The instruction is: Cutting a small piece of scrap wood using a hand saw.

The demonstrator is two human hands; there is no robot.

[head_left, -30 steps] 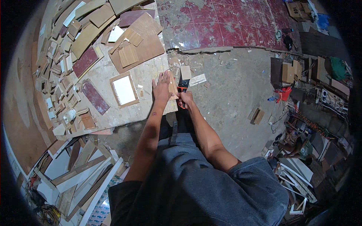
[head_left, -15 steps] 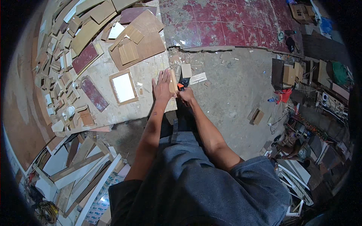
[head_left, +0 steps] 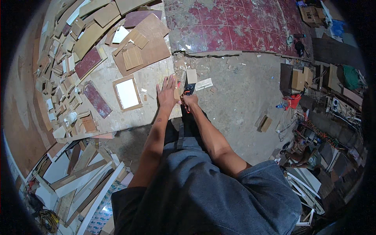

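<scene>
At the right edge of the worktable (head_left: 153, 113), my left hand (head_left: 167, 96) lies flat with its fingers stretched forward. It presses beside a small light wood piece (head_left: 177, 94), which is partly hidden under it. My right hand (head_left: 190, 100) is wrapped round a black-and-orange hand tool (head_left: 188, 90) just off the table edge, close against the wood piece. The tool's exact kind is too small to make out. A white panel in a brown wooden frame (head_left: 116, 87) lies left of my left hand.
Many wood offcuts (head_left: 64, 90) and a brown board (head_left: 156, 37) cover the table's left and far parts. Light boards (head_left: 191, 76) lie on the concrete floor (head_left: 239, 90). Scrap planks (head_left: 80, 172) pile up at lower left; a red container (head_left: 293, 101) and clutter stand at right.
The tool has turned in my right hand, with orange now showing below the fist. Less of the wood piece shows beside my left hand, which stays flat.
</scene>
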